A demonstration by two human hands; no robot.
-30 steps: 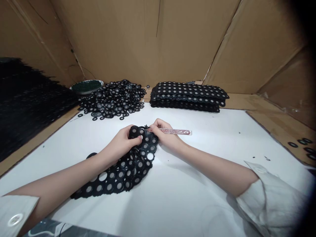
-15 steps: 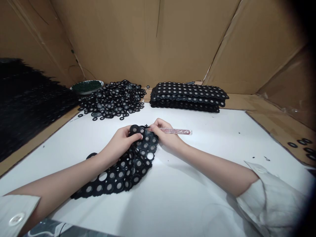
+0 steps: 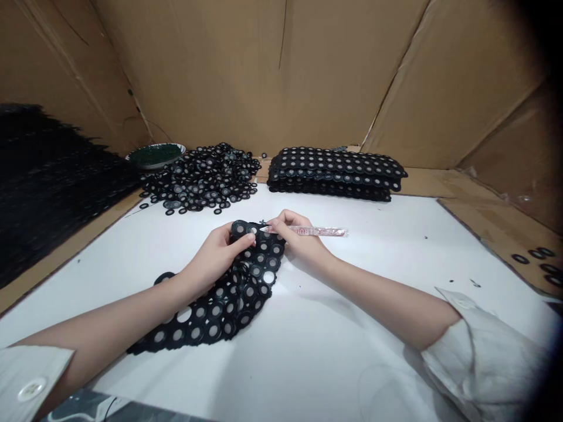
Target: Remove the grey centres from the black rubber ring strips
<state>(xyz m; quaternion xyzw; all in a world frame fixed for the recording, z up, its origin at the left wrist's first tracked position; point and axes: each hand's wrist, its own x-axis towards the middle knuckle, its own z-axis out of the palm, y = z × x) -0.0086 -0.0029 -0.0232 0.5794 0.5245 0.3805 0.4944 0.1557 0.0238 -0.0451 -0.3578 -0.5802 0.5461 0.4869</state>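
1. At the centre of the white tabletop (image 3: 352, 328), a black sheet of joined rings (image 3: 220, 305) lies flat, running from the middle toward the near left edge. Many rings hold grey discs; some openings show the white surface beneath.
2. The left hand (image 3: 215, 258) rests on the far end of the sheet, fingers closed over its upper edge, thumb pressed beside one ring.
3. The right hand (image 3: 297, 240) is closed around a clear pink-tinted pen-like tool (image 3: 314, 231), gripped near its tip. The tip touches the far end of the sheet just beside the left thumb. The tool's shaft points toward the right edge and lies nearly level.
4. Both forearms cross the near part of the tabletop; a pale rolled sleeve (image 3: 479, 351) covers the right elbow near the near right corner.
5. Toward the far left corner, a loose pile of black rings (image 3: 202, 179) spreads over the tabletop edge. A green dish (image 3: 155, 155) stands just behind it.
6. Along the far edge, right of the pile, a neat stack of ring sheets (image 3: 336, 173) lies flat.
7. Off the right edge, a few loose rings (image 3: 534, 258) lie on cardboard (image 3: 484, 211).
8. Cardboard walls (image 3: 264, 70) enclose the work area.
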